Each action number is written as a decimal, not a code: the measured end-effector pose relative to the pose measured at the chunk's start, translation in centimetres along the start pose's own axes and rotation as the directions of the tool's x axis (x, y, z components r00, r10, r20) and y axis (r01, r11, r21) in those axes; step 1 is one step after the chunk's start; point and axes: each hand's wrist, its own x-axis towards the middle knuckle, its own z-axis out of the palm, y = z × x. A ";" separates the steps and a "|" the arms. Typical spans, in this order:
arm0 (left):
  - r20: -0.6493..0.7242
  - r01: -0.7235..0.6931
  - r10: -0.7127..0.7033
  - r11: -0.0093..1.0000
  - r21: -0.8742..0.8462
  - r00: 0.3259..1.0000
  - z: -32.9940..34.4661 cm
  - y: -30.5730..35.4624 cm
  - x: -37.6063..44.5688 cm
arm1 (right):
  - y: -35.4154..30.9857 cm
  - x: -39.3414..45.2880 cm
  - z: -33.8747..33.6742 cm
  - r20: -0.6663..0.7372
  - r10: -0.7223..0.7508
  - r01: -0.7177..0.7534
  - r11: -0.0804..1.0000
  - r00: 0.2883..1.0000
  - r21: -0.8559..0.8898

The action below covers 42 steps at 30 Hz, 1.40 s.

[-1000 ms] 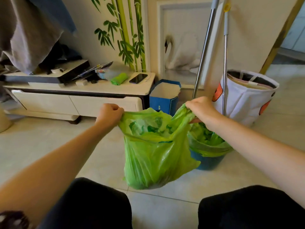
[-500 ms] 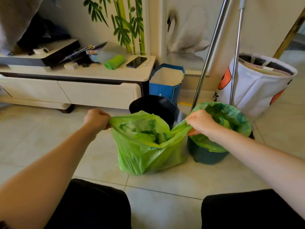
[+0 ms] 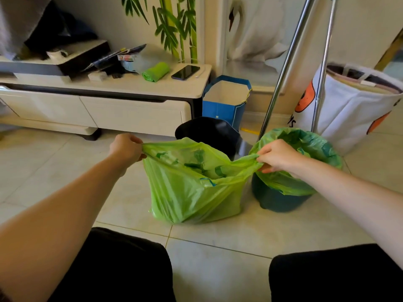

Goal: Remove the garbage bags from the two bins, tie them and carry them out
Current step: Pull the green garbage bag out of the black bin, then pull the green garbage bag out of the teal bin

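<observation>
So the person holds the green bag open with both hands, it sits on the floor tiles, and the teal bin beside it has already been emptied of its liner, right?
Not quite. The teal bin still has its green liner folded over the rim, as the head view shows. The rest holds: the left hand and right hand hold the green bag open, and it sits on the floor tiles.

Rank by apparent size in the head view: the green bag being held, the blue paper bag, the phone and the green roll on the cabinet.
1. Green bag, held open by left hand and right hand.
2. Blue paper bag, though it stands farther back.
3. Phone and green roll look alike; unranked.
</observation>
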 end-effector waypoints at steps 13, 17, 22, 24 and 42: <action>0.128 -0.439 0.422 0.826 0.354 0.897 4.5 5.4 -4.0 | 0.4 -0.4 -2.1 0.077 -0.024 0.026 1.000 0.997 -0.016; 0.216 -0.462 0.416 0.852 0.246 0.883 8.1 7.5 -5.0 | 2.5 0.0 -4.3 0.058 0.033 -0.033 0.999 0.998 0.004; 0.276 -0.469 0.417 0.869 0.160 0.866 13.5 9.9 -6.2 | 5.4 1.8 -7.2 -0.013 0.152 -0.151 0.985 0.988 0.086; 0.306 -0.465 0.406 0.873 0.151 0.861 15.7 10.7 -6.7 | 7.0 2.6 -8.1 -0.040 0.224 -0.218 0.968 0.974 0.123; 0.570 -0.013 -0.060 0.992 0.124 0.819 30.7 10.9 -4.1 | 16.8 7.3 -12.1 -0.297 0.558 -0.428 0.809 0.775 0.404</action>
